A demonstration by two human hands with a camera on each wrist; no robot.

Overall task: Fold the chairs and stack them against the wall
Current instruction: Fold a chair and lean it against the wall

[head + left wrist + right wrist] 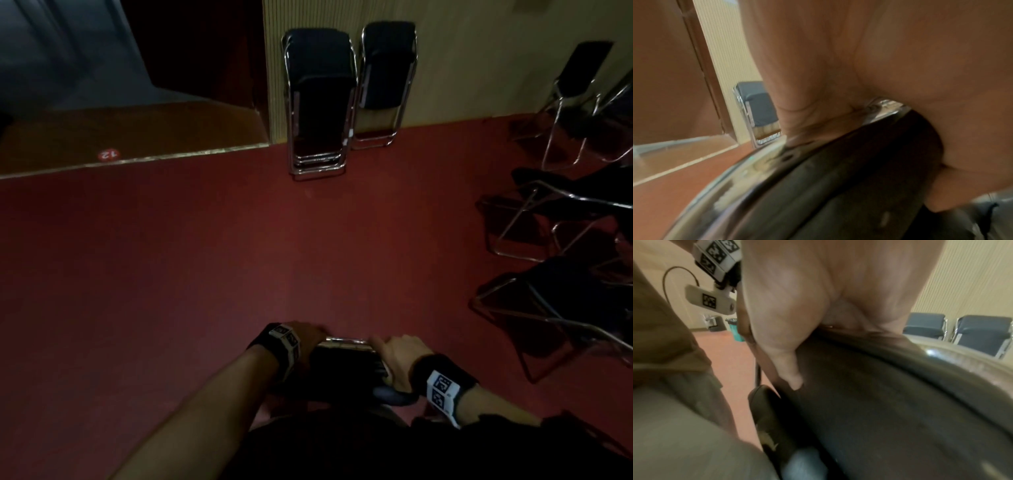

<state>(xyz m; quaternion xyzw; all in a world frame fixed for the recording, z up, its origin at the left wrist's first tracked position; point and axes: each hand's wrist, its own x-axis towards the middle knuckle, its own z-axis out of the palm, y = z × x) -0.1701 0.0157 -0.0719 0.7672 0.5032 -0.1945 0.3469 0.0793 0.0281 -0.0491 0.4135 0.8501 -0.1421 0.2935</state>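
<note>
I hold a folded black chair (346, 368) with a chrome frame close in front of my body, low in the head view. My left hand (308, 337) grips the left end of its top chrome bar (346, 341); its fingers wrap the tube (885, 104) in the left wrist view. My right hand (399, 356) grips the right end, its thumb lying on the black backrest (879, 386). Several folded chairs (318, 102) lean stacked on the beige wall (479, 51) ahead, and one more folded chair (387, 82) leans to their right.
Open red floor (239, 257) lies between me and the stack. Several unfolded chairs (565, 222) stand at the right edge. A raised wooden platform (120, 137) with a metal-edged step and a round "12" sticker (108, 155) is at the left.
</note>
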